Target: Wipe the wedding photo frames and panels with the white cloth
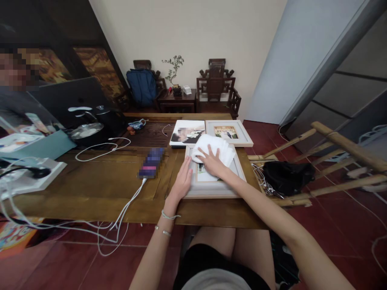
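Note:
A light-framed picture (196, 191) lies flat near the table's front edge, its photo partly covered. On its upper part sits a folded white cloth (208, 145), loosely bunched with layered edges. My right hand (212, 162) rests on the cloth with fingers spread, pressing it against the picture. My left hand (183, 179) lies along the left side of the frame, fingers stretched out and holding nothing. Just behind are a second framed picture (243, 137) and a white-covered photo panel (175, 139), side by side.
On the wooden table (99, 189), a phone (151, 163) with white cables lies to the left. Farther left are a power strip (51, 181), a teal box (51, 151) and a kettle (87, 131). A bamboo rack (341, 141) holding a black bag (288, 177) stands right. Another person sits far left.

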`<action>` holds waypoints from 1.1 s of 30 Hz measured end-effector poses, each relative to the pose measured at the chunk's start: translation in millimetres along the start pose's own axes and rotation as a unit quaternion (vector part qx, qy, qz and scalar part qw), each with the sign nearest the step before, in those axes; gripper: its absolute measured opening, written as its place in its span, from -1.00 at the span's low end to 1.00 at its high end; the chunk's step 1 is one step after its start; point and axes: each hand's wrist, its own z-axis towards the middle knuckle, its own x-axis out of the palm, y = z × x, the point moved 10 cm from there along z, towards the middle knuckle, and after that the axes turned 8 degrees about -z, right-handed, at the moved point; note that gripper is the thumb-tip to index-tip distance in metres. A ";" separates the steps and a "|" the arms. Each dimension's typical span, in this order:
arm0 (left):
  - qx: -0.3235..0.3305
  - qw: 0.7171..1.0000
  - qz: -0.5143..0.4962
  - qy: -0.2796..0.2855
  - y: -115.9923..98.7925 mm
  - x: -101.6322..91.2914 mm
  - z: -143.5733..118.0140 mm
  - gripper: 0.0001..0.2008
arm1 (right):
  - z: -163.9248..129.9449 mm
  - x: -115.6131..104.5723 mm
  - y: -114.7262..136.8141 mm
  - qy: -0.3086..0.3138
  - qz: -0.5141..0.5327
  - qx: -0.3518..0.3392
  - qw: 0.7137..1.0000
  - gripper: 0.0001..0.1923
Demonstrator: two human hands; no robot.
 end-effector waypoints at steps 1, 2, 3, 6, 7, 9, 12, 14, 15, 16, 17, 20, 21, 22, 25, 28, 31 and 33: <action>0.003 1.000 -0.003 -0.010 -1.0 -2.2 -0.2 -0.47 | 4.0 -1.4 6.8 0.004 0.002 -0.015 1.000 -0.27; 0.007 1.000 -0.007 -0.021 -1.5 -4.5 -0.6 -0.46 | 4.3 -3.3 14.7 0.009 0.006 -0.032 0.999 -0.29; 0.011 0.999 -0.010 -0.031 -1.9 -6.6 -1.1 -0.44 | 0.7 -5.7 22.8 0.014 0.013 -0.050 0.999 -0.30; 0.031 0.998 -0.009 -0.048 -3.4 -9.4 -2.9 -0.40 | -33.6 -14.2 47.8 0.039 0.050 -0.125 0.990 -0.31; 0.036 0.998 -0.006 -0.049 -3.4 -9.1 -3.2 -0.40 | -51.3 -17.6 54.9 0.048 0.064 -0.153 0.985 -0.31; 0.030 0.999 0.002 -0.042 -0.4 -6.6 -2.8 -0.43 | -88.3 -24.5 60.7 0.067 0.086 -0.186 0.976 -0.31; 0.000 0.999 0.033 -0.005 8.0 2.6 -0.5 -0.51 | -129.0 -27.4 41.1 0.106 0.094 -0.141 0.980 -0.30; -0.007 0.997 0.067 0.028 10.7 9.9 0.9 -0.54 | -140.8 -23.5 14.9 0.128 0.081 -0.083 0.985 -0.28; -0.003 0.996 0.081 0.040 10.6 12.6 1.3 -0.55 | -141.8 -20.7 0.2 0.130 0.072 -0.055 0.987 -0.26; 0.002 0.995 0.090 0.047 10.0 14.4 1.4 -0.57 | -139.8 -17.7 -14.3 0.127 0.062 -0.032 0.989 -0.23; 0.008 0.994 0.093 0.050 9.1 15.0 1.2 -0.58 | -134.9 -14.8 -28.3 0.116 0.054 -0.013 0.992 -0.22; 0.017 0.997 0.075 0.018 6.6 9.2 -0.2 -0.60 | -110.8 -6.4 -64.8 0.054 0.042 0.036 0.997 -0.23; 0.014 0.997 0.070 -0.008 6.5 4.2 -0.9 -0.60 | -102.6 -3.9 -74.8 0.028 0.045 0.054 0.997 -0.26; 0.007 0.997 0.071 -0.042 7.3 -2.4 -1.9 -0.58 | -95.8 -1.4 -82.7 0.003 0.053 0.072 0.996 -0.28; -0.054 0.986 0.087 -0.132 16.1 -20.1 -6.6 -0.50 | -88.6 4.1 -90.9 -0.056 0.079 0.102 0.990 -0.31; -0.142 0.978 0.047 -0.144 31.6 -23.5 -11.2 -0.44 | -103.4 4.9 -76.1 -0.079 0.090 0.086 0.989 -0.30; -0.228 0.962 -0.017 -0.147 44.7 -25.3 -20.7 -0.45 | -132.4 3.6 -51.4 -0.072 0.112 0.053 0.990 -0.30; -0.276 0.952 -0.038 -0.126 49.0 -22.6 -28.6 -0.53 | -152.7 0.9 -35.7 -0.070 0.132 0.035 0.988 -0.31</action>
